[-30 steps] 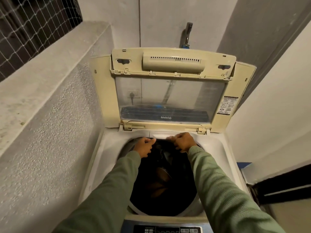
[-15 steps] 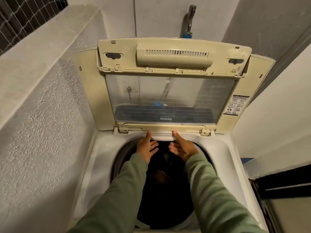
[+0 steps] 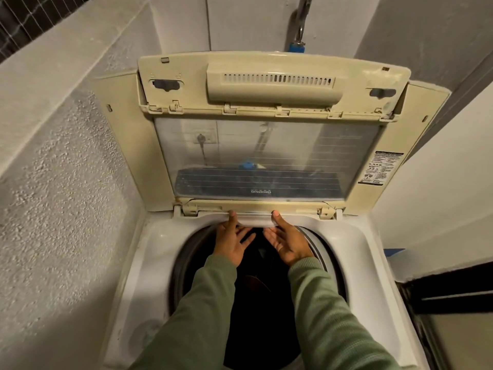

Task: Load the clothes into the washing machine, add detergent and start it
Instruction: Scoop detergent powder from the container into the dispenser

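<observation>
Your left hand (image 3: 231, 243) and right hand (image 3: 289, 243) hover with fingers spread and holding nothing, thumbs at the far rim of the drum (image 3: 321, 245), where dark clothes (image 3: 253, 283) lie (hard to make out) under the raised lid (image 3: 266, 145), so loading looks done, with detergent and start left.

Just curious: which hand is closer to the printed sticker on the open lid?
Right. The right hand sits below and left of the sticker; the left hand is farther left, beyond it.
</observation>
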Motion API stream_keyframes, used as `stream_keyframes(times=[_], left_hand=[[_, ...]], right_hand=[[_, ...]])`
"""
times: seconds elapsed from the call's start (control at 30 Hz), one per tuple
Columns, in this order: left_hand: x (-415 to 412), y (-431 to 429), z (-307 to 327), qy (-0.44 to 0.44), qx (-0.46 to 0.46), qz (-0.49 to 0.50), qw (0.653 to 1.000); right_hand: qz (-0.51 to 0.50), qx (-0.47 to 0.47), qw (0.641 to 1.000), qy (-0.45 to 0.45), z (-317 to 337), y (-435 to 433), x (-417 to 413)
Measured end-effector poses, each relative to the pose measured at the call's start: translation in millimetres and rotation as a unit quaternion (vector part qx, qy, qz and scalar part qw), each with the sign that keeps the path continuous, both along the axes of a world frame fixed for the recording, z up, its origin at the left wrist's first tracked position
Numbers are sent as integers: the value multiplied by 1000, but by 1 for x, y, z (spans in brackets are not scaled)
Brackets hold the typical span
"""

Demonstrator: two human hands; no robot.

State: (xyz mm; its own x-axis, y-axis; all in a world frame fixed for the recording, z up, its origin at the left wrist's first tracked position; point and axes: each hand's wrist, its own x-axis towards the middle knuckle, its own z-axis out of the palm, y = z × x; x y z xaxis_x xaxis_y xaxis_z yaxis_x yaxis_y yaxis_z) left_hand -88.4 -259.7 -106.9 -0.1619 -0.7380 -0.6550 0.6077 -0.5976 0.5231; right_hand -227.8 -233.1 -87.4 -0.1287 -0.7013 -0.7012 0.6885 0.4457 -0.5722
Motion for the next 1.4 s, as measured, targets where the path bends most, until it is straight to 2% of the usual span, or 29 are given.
stream_keyframes(times=[0.4,0.6,0.93,1.4], left_hand=[[-1,-1,-5,-49,10,-6,999],[3,-1,-7,-60,4,-12,998],[15,11,-5,-80,5,-65,995],[25,26,4,-216,-21,-186,958]], right_hand=[[44,-6,998,37,-6,3,3],[30,-7,997,64,-10,5,5],[81,16,990,112,-14,18,-2],[130,49,967,215,-10,40,-1]])
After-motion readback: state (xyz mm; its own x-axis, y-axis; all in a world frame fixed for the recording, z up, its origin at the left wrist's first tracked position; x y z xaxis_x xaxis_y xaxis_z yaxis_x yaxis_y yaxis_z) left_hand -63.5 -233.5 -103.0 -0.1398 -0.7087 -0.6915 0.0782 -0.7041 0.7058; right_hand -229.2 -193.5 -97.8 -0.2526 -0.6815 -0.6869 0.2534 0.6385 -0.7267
